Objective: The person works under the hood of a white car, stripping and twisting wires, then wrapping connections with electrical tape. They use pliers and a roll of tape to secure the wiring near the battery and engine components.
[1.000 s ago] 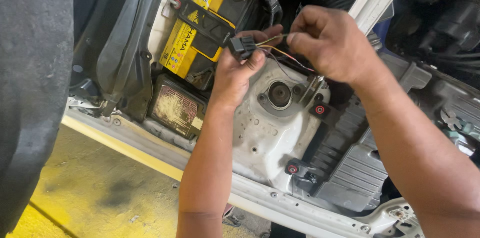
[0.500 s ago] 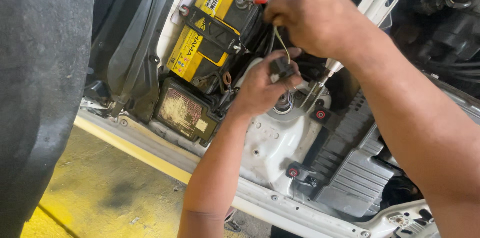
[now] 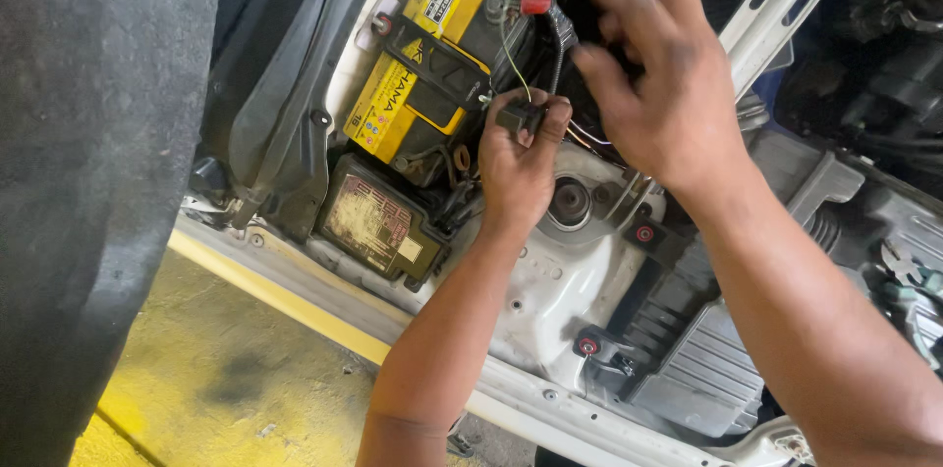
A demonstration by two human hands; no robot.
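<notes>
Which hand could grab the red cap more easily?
Probably the right hand: it is open, looks empty and is just beside the red cap. The left hand is busy pinching a small black plug.

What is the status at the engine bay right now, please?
Left hand pinching small black connector, fingers closed. Right hand open above, holding nothing. Yellow battery beside; thin wires run off the connector.

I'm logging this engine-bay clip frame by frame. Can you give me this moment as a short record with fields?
Setting: open car engine bay, seen from above
Left hand: pinches a small black connector with thin wires
Right hand: raised above the bay, fingers spread, holding nothing
Nearby: yellow battery, red terminal cap, white strut tower
</notes>
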